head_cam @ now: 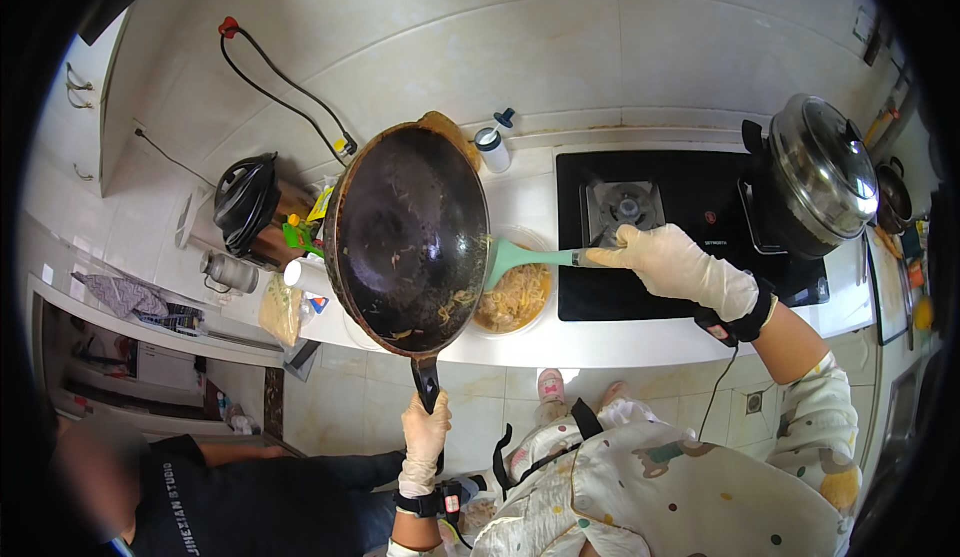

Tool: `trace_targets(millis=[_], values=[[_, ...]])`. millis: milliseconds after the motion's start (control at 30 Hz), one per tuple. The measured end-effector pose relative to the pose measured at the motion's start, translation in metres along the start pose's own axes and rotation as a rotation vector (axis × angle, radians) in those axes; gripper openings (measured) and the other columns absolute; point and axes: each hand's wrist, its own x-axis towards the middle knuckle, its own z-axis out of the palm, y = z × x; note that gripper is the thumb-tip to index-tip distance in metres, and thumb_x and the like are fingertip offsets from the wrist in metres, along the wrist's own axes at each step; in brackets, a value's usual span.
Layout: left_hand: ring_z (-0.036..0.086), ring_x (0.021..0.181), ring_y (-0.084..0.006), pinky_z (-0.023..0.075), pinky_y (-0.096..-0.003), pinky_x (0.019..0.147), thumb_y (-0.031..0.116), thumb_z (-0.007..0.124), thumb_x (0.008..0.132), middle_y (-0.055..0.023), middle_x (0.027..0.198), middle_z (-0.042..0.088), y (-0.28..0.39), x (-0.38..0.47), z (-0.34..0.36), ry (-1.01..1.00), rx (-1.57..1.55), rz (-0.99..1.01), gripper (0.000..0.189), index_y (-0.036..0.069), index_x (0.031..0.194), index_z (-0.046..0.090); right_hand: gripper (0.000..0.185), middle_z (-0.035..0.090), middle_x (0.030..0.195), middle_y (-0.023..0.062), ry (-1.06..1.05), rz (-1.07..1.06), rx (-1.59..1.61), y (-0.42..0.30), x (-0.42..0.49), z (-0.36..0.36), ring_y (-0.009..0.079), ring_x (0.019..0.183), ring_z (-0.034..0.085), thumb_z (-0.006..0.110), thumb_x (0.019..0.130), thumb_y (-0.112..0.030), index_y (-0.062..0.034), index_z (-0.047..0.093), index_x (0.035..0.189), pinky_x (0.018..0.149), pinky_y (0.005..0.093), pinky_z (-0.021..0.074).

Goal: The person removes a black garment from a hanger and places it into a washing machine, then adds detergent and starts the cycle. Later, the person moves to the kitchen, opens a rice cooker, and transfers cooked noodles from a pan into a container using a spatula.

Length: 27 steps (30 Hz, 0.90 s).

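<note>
Gloved in white, my left hand (426, 431) grips the black handle of a dark wok (409, 234). The wok is tilted steeply, so its inside faces me, with a few strands of food clinging near its lower right rim. My right hand (671, 264), also gloved, holds a mint-green spatula (525, 258) by its handle. The spatula's head is at the wok's right rim. Below it on the counter stands a clear round bowl (556, 287) holding noodle-like shredded food (517, 298) in yellowish liquid. The wok's underside is hidden.
A black gas hob (690, 287) lies to the right, with a lidded steel pot (821, 174) on its far burner. Behind the bowl is a white-bodied bottle (493, 150). A black-lidded appliance (251, 208) and a bag (280, 309) stand left. Another person (255, 497) is at lower left.
</note>
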Motion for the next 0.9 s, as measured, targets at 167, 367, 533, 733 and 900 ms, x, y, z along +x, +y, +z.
trace_targets(millis=[167,367,533,733,900], values=[[0.046,0.044,-0.0065,0.0381,-0.0230,0.041,0.018,0.060,0.086,-0.0006,0.055,0.051,0.000,0.000,0.000,-0.001,-0.048,-0.013,0.018,0.003,0.080,0.052,0.053,0.052,0.082,0.0107,0.163,-0.119,0.454,0.001,0.021,0.009,0.0268,0.069,0.056,0.053,0.076,0.001,-0.0229,0.054,0.123,0.063,0.0326,0.0474],[0.046,0.044,-0.0063,0.0381,-0.0226,0.041,0.019,0.061,0.086,-0.0003,0.056,0.051,0.004,-0.001,0.001,-0.027,-0.044,0.006,0.020,0.003,0.078,0.052,0.056,0.052,0.080,0.0082,0.065,-0.274,0.868,0.008,0.054,0.028,0.0235,0.074,0.050,0.057,0.072,0.005,-0.0171,0.054,0.124,0.072,0.0298,0.0438],[0.046,0.044,-0.0063,0.0381,-0.0226,0.041,0.019,0.061,0.086,-0.0001,0.055,0.051,0.008,-0.002,0.001,-0.034,-0.048,0.000,0.020,0.003,0.078,0.052,0.060,0.052,0.082,0.0082,0.035,-0.224,0.530,0.019,0.044,0.026,0.0248,0.071,0.053,0.057,0.073,0.004,-0.0261,0.053,0.125,0.067,0.0311,0.0455],[0.046,0.045,-0.0062,0.0384,-0.0232,0.041,0.019,0.060,0.086,-0.0002,0.054,0.051,0.008,0.000,0.000,-0.014,-0.027,-0.010,0.020,0.003,0.078,0.052,0.059,0.051,0.085,0.0087,-0.004,-0.051,0.136,0.031,0.017,0.006,0.0277,0.068,0.058,0.054,0.076,0.000,-0.0346,0.051,0.123,0.060,0.0346,0.0490],[0.047,0.045,-0.0065,0.0386,-0.0234,0.041,0.018,0.060,0.086,-0.0007,0.055,0.052,0.013,-0.001,0.002,-0.002,0.045,0.008,0.019,0.002,0.079,0.053,0.058,0.052,0.084,0.0081,0.102,-0.096,0.196,0.018,0.011,0.002,0.0262,0.069,0.059,0.051,0.076,0.001,-0.0318,0.051,0.124,0.058,0.0333,0.0496]])
